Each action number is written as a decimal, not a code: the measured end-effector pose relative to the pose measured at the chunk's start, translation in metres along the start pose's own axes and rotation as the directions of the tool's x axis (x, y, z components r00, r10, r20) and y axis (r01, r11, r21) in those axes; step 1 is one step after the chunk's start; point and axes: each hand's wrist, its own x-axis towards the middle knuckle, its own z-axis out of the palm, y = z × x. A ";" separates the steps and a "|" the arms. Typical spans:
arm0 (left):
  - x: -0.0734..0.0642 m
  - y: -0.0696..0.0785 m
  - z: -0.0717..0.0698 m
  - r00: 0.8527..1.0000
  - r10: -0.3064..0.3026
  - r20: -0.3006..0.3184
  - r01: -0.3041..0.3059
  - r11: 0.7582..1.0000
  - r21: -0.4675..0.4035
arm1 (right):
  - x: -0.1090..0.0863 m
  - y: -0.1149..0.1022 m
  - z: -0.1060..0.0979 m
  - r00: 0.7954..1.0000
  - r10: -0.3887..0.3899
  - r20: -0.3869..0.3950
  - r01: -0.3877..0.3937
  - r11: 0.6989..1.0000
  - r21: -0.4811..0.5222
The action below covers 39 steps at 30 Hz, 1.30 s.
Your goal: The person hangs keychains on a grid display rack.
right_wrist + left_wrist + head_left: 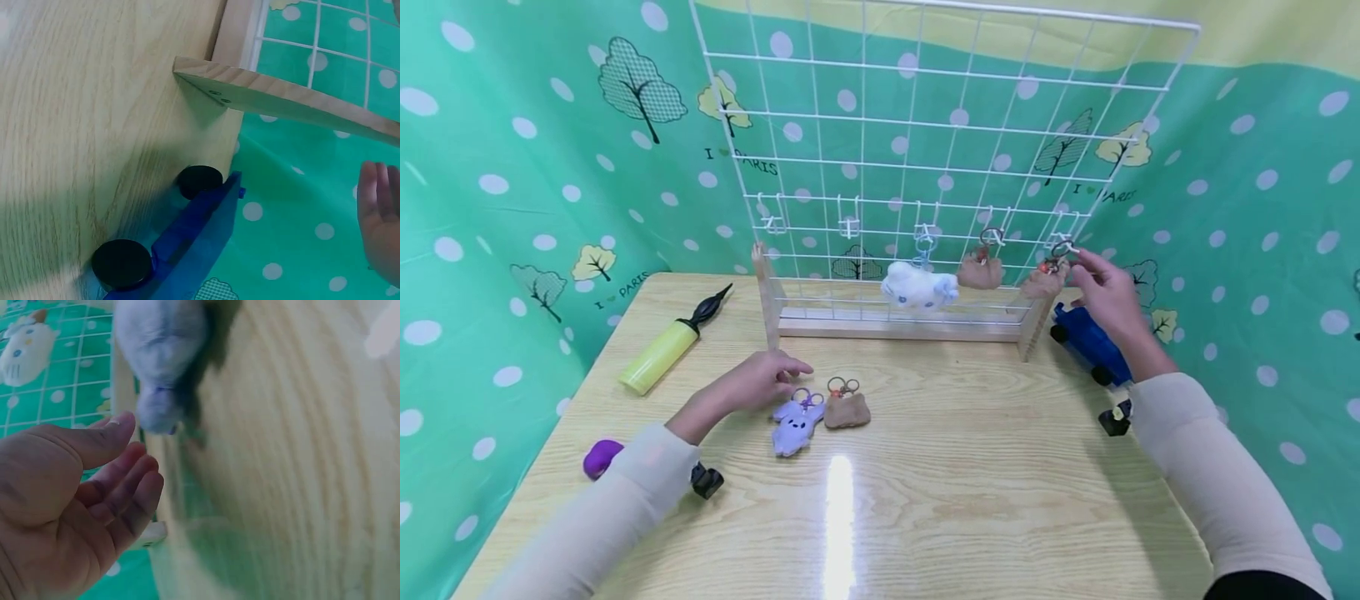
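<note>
Left hand [762,380]: loosely opened, nothing held; 1 purple keychain [794,428] is laid nearby | right hand [1108,296]: 1 brown keychain [1039,285] is reached at rack [898,328]; pinch cannot be told

L hand [758,382] & R hand [1108,292] are both bare to just past the wrist. Behind L hand, an off-white L sleeve [598,517]: long, plain, w/ soft creases. Behind R hand, R sleeve [1217,475], approx. same colour & cut. Further back from R hand, a black band [1266,587] on that arm. Inner side, behind L hand: sm. black block [707,481]; sim. dark unit [1115,421] w/ pale patch behind R hand.
</note>
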 end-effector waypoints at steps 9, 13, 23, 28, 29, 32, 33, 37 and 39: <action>-0.001 -0.013 0.011 0.994 0.110 0.022 -0.111 0.990 0.089 | 0.003 0.004 0.001 0.998 -0.015 0.057 0.015 1.000 0.008; -0.001 -0.018 0.013 0.991 0.132 0.005 -0.132 0.987 0.086 | 0.002 0.004 0.002 0.998 -0.024 0.058 0.024 1.000 -0.011; 0.001 -0.024 0.019 0.988 0.144 -0.053 -0.137 0.984 0.114 | 0.000 0.008 0.010 1.000 -0.024 0.018 0.024 0.999 0.033; 0.002 -0.021 0.017 0.990 0.133 -0.056 -0.126 0.986 0.114 | -0.002 0.009 0.012 1.000 -0.014 -0.009 0.014 0.998 0.060; 0.002 -0.020 0.017 0.990 0.130 -0.051 -0.124 0.986 0.111 | -0.002 0.009 0.012 1.000 -0.013 -0.014 0.014 0.998 0.066; 0.003 -0.018 0.015 0.993 0.112 -0.032 -0.108 0.989 0.098 | -0.002 0.009 0.013 1.000 -0.010 -0.027 0.013 0.996 0.086; 0.004 -0.018 0.015 0.994 0.104 -0.026 -0.101 0.991 0.093 | -0.003 0.009 0.013 1.000 -0.008 -0.030 0.011 0.996 0.090; 0.004 -0.016 0.014 0.997 0.083 -0.007 -0.082 0.992 0.097 | -0.002 0.009 0.013 1.000 -0.007 -0.021 0.009 0.995 0.095; 0.003 -0.016 0.013 0.997 0.075 -0.002 -0.074 0.992 0.102 | -0.001 0.009 0.014 1.000 -0.009 -0.015 0.011 0.995 0.101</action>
